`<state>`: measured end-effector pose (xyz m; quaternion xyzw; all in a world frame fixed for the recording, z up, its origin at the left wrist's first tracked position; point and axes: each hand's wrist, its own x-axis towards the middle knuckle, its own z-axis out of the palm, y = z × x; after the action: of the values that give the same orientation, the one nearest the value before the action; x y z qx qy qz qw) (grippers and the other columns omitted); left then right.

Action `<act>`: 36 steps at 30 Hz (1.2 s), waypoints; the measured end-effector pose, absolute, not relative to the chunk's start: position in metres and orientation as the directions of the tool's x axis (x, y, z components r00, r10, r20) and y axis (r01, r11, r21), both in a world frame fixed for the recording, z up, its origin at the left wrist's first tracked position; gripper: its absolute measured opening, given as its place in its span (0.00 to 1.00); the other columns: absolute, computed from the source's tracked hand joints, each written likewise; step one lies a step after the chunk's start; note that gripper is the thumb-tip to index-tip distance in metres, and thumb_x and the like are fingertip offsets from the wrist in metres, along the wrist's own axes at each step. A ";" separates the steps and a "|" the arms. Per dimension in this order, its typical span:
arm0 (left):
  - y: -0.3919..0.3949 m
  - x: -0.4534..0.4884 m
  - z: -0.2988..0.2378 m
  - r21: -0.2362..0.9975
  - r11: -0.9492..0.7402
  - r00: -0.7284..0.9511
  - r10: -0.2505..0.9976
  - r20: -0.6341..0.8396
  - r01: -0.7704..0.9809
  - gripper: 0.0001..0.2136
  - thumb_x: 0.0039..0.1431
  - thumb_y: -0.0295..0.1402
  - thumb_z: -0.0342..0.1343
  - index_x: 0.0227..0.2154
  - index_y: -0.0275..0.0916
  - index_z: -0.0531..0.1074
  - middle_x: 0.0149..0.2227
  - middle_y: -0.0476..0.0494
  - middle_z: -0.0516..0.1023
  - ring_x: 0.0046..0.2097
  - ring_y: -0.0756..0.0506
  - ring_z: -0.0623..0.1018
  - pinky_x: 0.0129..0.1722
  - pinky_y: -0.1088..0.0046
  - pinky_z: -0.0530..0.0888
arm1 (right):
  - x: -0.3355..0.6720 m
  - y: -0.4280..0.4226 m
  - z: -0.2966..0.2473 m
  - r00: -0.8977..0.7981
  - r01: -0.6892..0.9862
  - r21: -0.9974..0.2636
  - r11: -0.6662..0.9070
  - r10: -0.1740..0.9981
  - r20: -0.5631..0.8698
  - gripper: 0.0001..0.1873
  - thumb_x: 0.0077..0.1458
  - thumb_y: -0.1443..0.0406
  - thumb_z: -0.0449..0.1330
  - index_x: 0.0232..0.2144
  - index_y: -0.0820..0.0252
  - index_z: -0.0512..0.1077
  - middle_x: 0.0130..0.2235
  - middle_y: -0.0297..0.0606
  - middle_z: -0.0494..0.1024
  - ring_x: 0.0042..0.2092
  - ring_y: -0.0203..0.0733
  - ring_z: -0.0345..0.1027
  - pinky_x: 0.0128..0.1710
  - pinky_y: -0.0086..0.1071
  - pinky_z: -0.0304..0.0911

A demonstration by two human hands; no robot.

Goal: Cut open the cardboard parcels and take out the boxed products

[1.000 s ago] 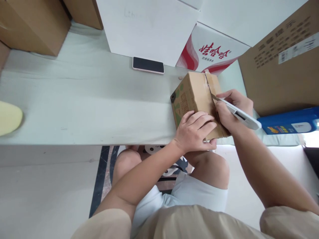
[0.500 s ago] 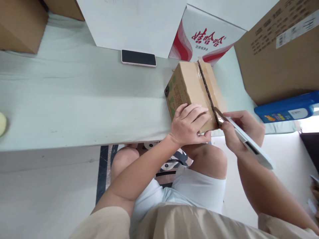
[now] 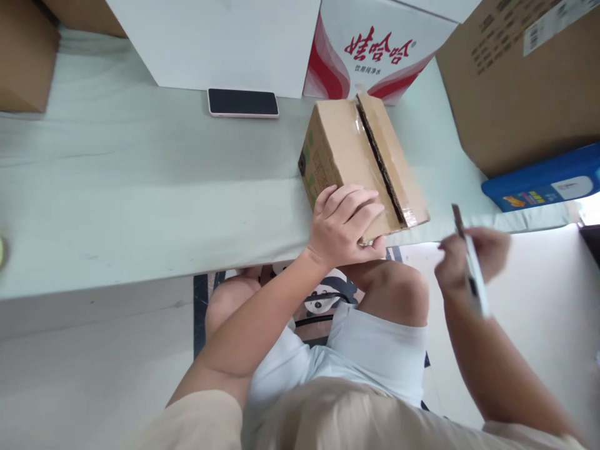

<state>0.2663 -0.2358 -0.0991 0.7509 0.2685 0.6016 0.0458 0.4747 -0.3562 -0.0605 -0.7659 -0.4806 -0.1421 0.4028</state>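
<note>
Right hand [image 3: 490, 253]: closed round knife [image 3: 474, 276], blade [image 3: 457, 217] out, apart from box [image 3: 344, 140]
Left hand [image 3: 338, 222]: gripping box's near-left corner
Box: on table [image 3: 164, 187], by near edge
Seam [image 3: 382, 165]: gapes; cutting looks done
Knife next: probably wants setting aside

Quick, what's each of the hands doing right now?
Left hand: holding the cardboard box, fingers spread on top.
Right hand: closed around the white cutter, blade off the box.

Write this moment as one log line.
left grip: on small carton | right grip: holding knife, clear of carton | top seam: gaping | phone: on table
</note>
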 end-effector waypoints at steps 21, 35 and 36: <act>-0.237 0.270 -0.092 0.388 -0.859 0.141 0.452 0.881 0.335 0.17 0.57 0.44 0.53 0.46 0.42 0.73 0.47 0.39 0.82 0.54 0.39 0.77 0.57 0.58 0.70 | 0.468 -0.307 -0.073 0.158 0.532 -0.764 0.365 0.844 0.513 0.41 0.46 0.56 0.71 0.62 0.43 0.64 0.63 0.42 0.69 0.67 0.51 0.62 0.67 0.50 0.60; -0.225 0.262 -0.100 0.419 -0.883 0.158 0.453 0.877 0.211 0.25 0.64 0.51 0.45 0.56 0.39 0.66 0.58 0.32 0.70 0.61 0.36 0.71 0.62 0.54 0.71 | 0.444 -0.289 -0.051 0.215 0.943 -0.322 0.087 0.578 0.787 0.20 0.68 0.56 0.52 0.51 0.62 0.76 0.39 0.41 0.83 0.38 0.40 0.80 0.39 0.31 0.74; -0.224 0.262 -0.100 0.424 -0.882 0.154 0.457 0.876 0.204 0.25 0.65 0.51 0.44 0.56 0.39 0.66 0.58 0.32 0.69 0.61 0.36 0.71 0.61 0.54 0.71 | 0.443 -0.288 -0.049 0.257 0.928 -0.367 0.060 0.607 0.752 0.19 0.65 0.57 0.56 0.50 0.62 0.77 0.38 0.41 0.83 0.38 0.39 0.79 0.39 0.31 0.74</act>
<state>0.2620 -0.2244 -0.1002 0.7525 0.2195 0.6123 0.1031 0.4435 -0.2880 -0.0492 -0.6605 -0.5813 -0.1829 0.4386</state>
